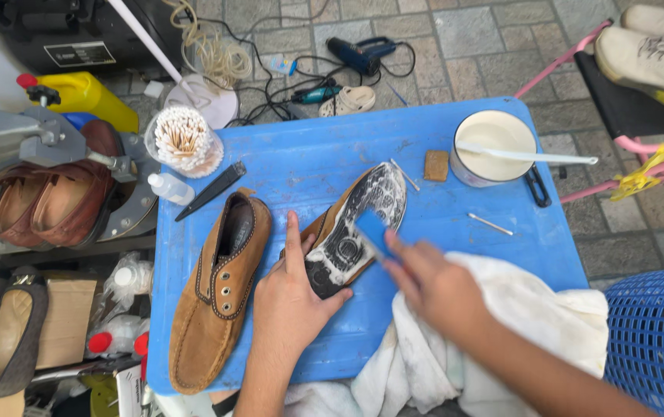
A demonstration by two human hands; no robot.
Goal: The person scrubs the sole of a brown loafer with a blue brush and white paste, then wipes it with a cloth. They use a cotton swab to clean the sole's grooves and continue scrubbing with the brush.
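Mid-scrub: left hand (289, 297) clamps the upturned shoe (359, 228); right hand (425, 282) grips a blue sponge (373, 232) on its sole; the heel probably needs scrubbing next.

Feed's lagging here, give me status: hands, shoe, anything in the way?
Left hand pins upturned shoe. Right hand holds blue block on sole. Second shoe alongside, apart.
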